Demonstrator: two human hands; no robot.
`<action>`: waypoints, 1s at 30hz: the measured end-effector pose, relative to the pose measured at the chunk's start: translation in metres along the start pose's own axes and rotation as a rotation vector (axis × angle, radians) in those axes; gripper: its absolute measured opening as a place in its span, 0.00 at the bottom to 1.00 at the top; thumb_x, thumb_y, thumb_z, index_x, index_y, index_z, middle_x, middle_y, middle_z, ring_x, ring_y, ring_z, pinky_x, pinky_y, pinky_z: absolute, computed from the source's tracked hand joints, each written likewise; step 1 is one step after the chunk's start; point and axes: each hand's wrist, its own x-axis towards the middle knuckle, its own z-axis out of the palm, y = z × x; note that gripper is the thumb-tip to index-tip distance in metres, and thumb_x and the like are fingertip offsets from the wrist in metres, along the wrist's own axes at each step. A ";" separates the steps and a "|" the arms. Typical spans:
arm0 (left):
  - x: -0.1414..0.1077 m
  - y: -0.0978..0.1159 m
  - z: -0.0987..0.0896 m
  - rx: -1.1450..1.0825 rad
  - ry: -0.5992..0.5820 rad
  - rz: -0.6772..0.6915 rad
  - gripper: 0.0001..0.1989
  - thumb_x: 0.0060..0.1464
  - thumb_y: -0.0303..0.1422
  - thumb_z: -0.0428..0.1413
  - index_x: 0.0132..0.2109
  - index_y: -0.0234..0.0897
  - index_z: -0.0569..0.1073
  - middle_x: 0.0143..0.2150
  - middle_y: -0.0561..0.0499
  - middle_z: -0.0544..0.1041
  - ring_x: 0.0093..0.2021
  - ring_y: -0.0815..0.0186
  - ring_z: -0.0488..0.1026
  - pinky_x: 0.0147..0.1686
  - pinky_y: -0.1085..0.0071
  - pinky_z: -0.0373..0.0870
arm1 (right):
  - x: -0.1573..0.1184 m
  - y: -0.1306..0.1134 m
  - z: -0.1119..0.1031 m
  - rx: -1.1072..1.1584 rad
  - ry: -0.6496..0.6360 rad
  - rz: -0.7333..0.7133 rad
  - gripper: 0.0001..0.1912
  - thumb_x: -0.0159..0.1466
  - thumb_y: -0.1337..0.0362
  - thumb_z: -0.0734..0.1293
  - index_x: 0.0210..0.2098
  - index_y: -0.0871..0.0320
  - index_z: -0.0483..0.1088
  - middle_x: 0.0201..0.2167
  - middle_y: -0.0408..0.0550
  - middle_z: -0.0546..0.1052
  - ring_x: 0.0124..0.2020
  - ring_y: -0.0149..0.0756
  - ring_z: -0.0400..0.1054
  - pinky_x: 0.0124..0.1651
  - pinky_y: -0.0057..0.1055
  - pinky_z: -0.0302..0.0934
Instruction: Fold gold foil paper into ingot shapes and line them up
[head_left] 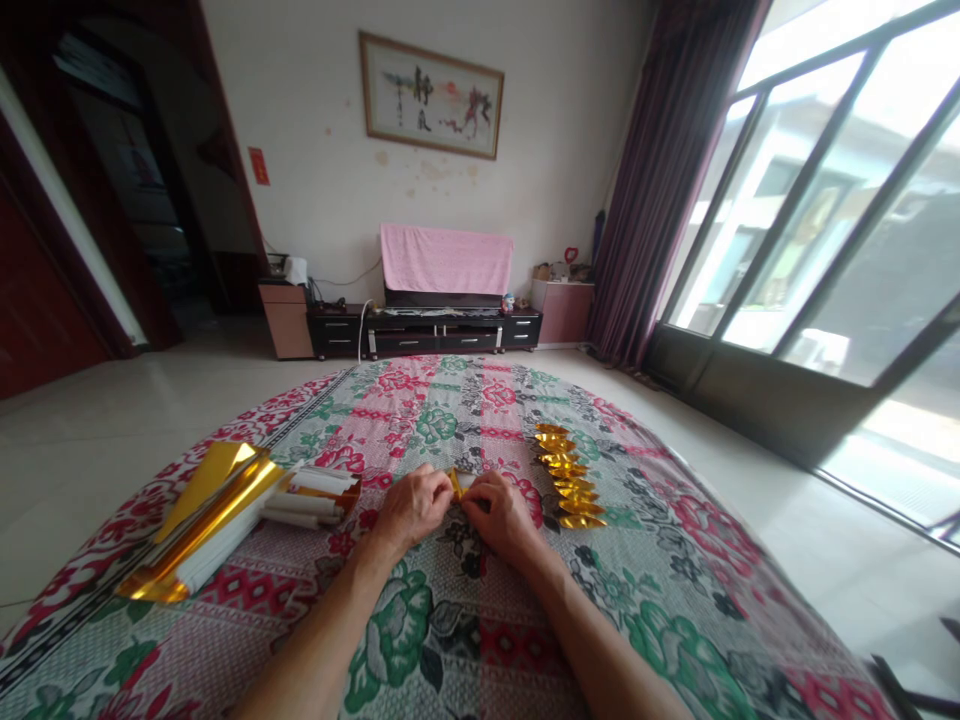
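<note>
Between my hands is a small piece of gold foil paper (455, 482), white on its other side, held just above the flowered tablecloth. My left hand (417, 503) pinches its left part with thumb and fingers. Closed on the right part is my right hand (496, 510); the fingers cover much of the paper, so its exact fold is hidden. To the right, several folded gold paper pieces (571, 475) with pointed ends lie in a column. On the left rest a stack of large gold sheets (217, 510) and several white paper rolls (315, 492).
The round table wears a red, green and grey flowered cloth (439, 425). Beyond it stand a low black cabinet (442, 330) and something under a pink cloth (448, 258). A glass door (810, 200) with a dark curtain (660, 170) is at right.
</note>
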 end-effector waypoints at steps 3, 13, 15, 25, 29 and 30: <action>0.000 -0.002 0.001 -0.043 0.000 0.006 0.08 0.53 0.32 0.50 0.32 0.38 0.73 0.32 0.51 0.72 0.34 0.69 0.69 0.34 0.75 0.60 | 0.000 0.001 0.000 0.005 0.008 -0.015 0.07 0.55 0.71 0.65 0.26 0.57 0.75 0.29 0.46 0.72 0.32 0.30 0.66 0.36 0.24 0.58; 0.004 -0.001 -0.004 -0.045 -0.095 -0.010 0.10 0.53 0.36 0.50 0.33 0.40 0.76 0.33 0.51 0.73 0.33 0.70 0.69 0.33 0.75 0.59 | -0.001 0.002 0.001 -0.001 0.007 -0.022 0.06 0.56 0.70 0.66 0.26 0.57 0.75 0.29 0.45 0.72 0.32 0.29 0.66 0.36 0.24 0.58; 0.005 0.001 -0.005 -0.027 -0.110 -0.027 0.11 0.53 0.36 0.50 0.33 0.39 0.76 0.33 0.51 0.73 0.33 0.69 0.69 0.33 0.75 0.59 | -0.001 0.003 0.001 0.002 0.006 -0.019 0.06 0.56 0.70 0.66 0.27 0.57 0.75 0.30 0.45 0.72 0.32 0.30 0.66 0.37 0.24 0.58; 0.009 0.004 -0.004 0.044 -0.159 -0.105 0.12 0.52 0.38 0.49 0.33 0.40 0.75 0.34 0.50 0.75 0.34 0.68 0.70 0.31 0.75 0.58 | 0.000 0.001 -0.001 0.005 -0.010 -0.014 0.06 0.55 0.71 0.66 0.28 0.57 0.75 0.31 0.47 0.73 0.33 0.31 0.66 0.38 0.25 0.59; 0.010 0.004 -0.004 0.031 -0.167 -0.108 0.11 0.52 0.38 0.50 0.32 0.40 0.75 0.34 0.50 0.76 0.34 0.68 0.70 0.31 0.75 0.57 | -0.001 0.001 -0.001 0.008 -0.011 -0.011 0.06 0.55 0.71 0.66 0.28 0.57 0.75 0.31 0.46 0.73 0.33 0.31 0.67 0.38 0.25 0.59; 0.010 0.004 -0.004 0.029 -0.166 -0.109 0.11 0.52 0.38 0.50 0.32 0.40 0.75 0.34 0.50 0.76 0.33 0.68 0.70 0.31 0.75 0.57 | -0.001 0.001 -0.002 0.007 -0.012 -0.008 0.06 0.55 0.71 0.66 0.28 0.57 0.75 0.31 0.46 0.73 0.33 0.31 0.67 0.38 0.25 0.59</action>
